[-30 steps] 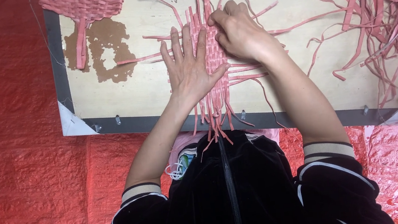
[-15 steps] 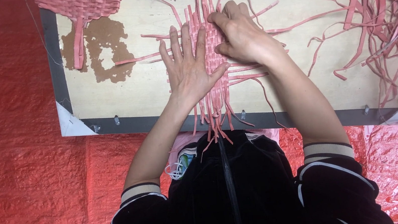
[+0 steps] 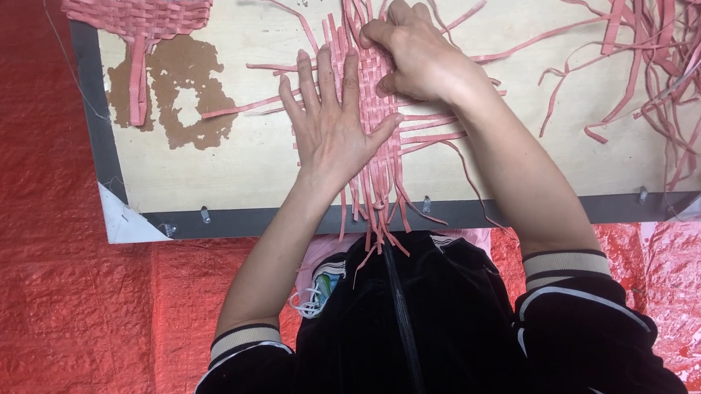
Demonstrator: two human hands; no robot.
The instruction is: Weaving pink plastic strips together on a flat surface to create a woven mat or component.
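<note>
A half-woven mat of pink strips [image 3: 375, 105] lies in the middle of a pale wooden board [image 3: 248, 160]. My left hand [image 3: 331, 124] rests flat on the mat's left part, fingers spread and pointing away from me. My right hand [image 3: 418, 59] is curled over the mat's upper right, its fingertips pinching a pink strip at the weave's edge. Loose strip ends stick out of the mat on all sides, and several hang over the board's near edge.
A pile of loose pink strips [image 3: 684, 13] covers the board's right end. A finished woven pink piece [image 3: 138, 9] sits at the top left, beside a brown patch [image 3: 182, 93]. Red tarpaulin [image 3: 32, 289] surrounds the board.
The right hand has shifted slightly along the weave's upper edge. The left hand stays pressed flat on the mat.
</note>
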